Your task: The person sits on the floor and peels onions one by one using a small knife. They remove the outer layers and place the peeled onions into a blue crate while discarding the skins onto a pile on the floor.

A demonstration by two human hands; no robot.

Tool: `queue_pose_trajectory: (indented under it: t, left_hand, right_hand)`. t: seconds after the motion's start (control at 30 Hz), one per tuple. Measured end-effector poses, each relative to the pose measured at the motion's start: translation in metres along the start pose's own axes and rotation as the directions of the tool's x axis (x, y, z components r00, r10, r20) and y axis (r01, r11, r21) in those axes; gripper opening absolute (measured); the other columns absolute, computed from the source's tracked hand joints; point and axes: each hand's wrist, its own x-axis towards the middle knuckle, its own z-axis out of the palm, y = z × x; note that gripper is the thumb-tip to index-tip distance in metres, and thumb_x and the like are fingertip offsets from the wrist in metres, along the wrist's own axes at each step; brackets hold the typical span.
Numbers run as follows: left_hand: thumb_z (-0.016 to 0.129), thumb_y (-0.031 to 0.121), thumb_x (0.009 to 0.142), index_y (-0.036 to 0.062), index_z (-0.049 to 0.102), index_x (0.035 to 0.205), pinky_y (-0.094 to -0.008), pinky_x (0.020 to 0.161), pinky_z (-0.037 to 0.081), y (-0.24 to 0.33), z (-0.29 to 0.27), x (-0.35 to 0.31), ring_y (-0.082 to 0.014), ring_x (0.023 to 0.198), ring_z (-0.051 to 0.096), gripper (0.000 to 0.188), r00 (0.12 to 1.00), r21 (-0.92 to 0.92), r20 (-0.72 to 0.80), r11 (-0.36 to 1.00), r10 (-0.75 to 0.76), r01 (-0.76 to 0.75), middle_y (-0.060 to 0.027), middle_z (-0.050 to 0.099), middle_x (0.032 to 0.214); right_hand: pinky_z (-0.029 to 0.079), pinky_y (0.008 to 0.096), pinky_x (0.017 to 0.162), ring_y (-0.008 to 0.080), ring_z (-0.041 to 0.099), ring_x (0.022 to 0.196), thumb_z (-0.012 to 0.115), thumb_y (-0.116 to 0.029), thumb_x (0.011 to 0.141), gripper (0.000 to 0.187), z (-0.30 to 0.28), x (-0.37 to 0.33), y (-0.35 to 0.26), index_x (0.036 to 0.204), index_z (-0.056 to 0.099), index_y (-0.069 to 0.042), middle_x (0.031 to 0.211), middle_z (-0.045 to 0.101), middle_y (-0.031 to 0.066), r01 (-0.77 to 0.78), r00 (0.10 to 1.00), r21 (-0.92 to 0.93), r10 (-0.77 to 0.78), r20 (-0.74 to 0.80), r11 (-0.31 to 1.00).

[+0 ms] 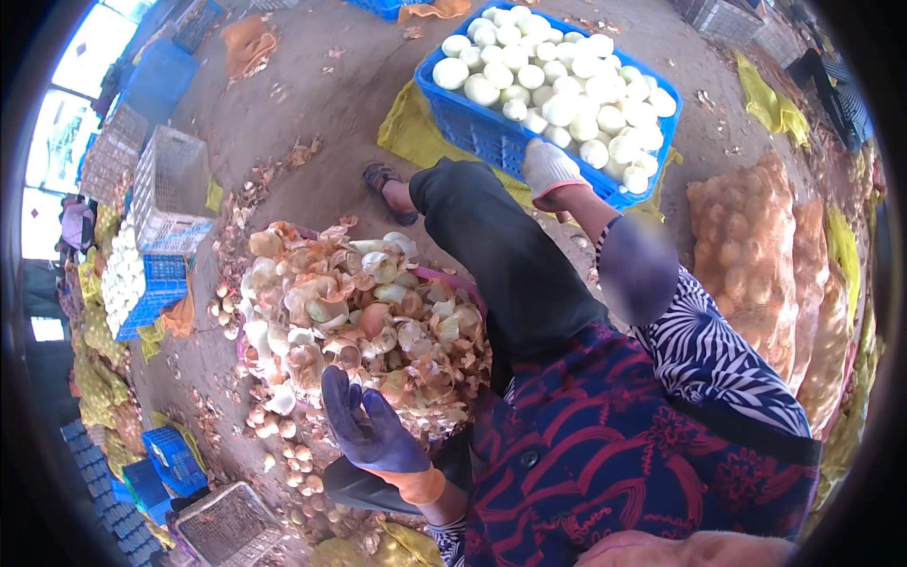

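My left hand (pixel 373 430), in a purple-coated glove with an orange cuff, is held over the near edge of a big heap of onions and loose skins (pixel 378 312). Its fingers are apart and nothing is in them. My right hand (pixel 551 170), in a white knit glove, reaches out to the near rim of a blue plastic crate (pixel 491 142). The fingers look curled at that rim, though their tips are hidden. Peeled white onions (pixel 567 85) fill the crate to above its edge. Part of a pinkish rim (pixel 452 281) shows beside the heap.
Filled orange mesh sacks (pixel 742 255) stand at the right. At the left are a white crate (pixel 175 189), another blue crate (pixel 156 293) of peeled onions, and a low grey crate (pixel 227 524). Yellow sacking (pixel 416 132) lies under the full crate. Skins litter the floor.
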Motion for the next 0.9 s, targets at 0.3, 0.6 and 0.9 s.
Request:
queue_pose_trajectory:
  t: [0.3,0.6,0.9]
  left_hand:
    - [0.054,0.006,0.104,-0.0094,0.053,0.14,-0.0376,0.104,0.05,-0.029,-0.055,-0.008,-0.0254,0.122,0.06,0.039,0.96,-0.024,-0.278,0.999,-0.041,0.036,-0.0166,0.06,0.138]
    - [0.053,0.025,0.107,-0.004,0.053,0.141,-0.0382,0.097,0.051,-0.124,-0.181,-0.009,-0.0269,0.118,0.062,0.045,0.748,-0.202,-0.59,0.953,-0.304,0.227,-0.015,0.061,0.134]
    - [0.07,0.023,0.097,-0.0046,0.06,0.135,-0.0341,0.096,0.049,-0.335,-0.222,-0.043,-0.0231,0.113,0.061,0.048,0.553,-0.277,-0.333,0.64,-0.763,0.716,-0.016,0.066,0.128]
  right_hand:
    - [0.054,0.0503,0.08,0.041,0.069,0.091,0.05,-0.007,0.096,0.024,0.057,-0.01,0.02,0.115,0.061,0.002,0.094,0.07,0.0252,-0.064,0.949,0.285,0.147,-0.279,0.956]
    - [0.029,0.0212,0.049,0.0032,0.04,0.057,0.057,-0.03,0.103,0.044,-0.058,-0.104,-0.088,0.132,0.06,0.003,0.08,0.058,-0.0014,0.532,0.838,0.719,-0.153,-0.524,0.448]
    - [0.052,0.0315,0.058,0.0209,0.068,0.063,0.06,-0.007,0.097,0.019,0.01,-0.205,-0.217,0.113,0.067,0.0,0.081,0.073,0.0083,0.436,0.573,0.696,-0.772,0.274,0.571]
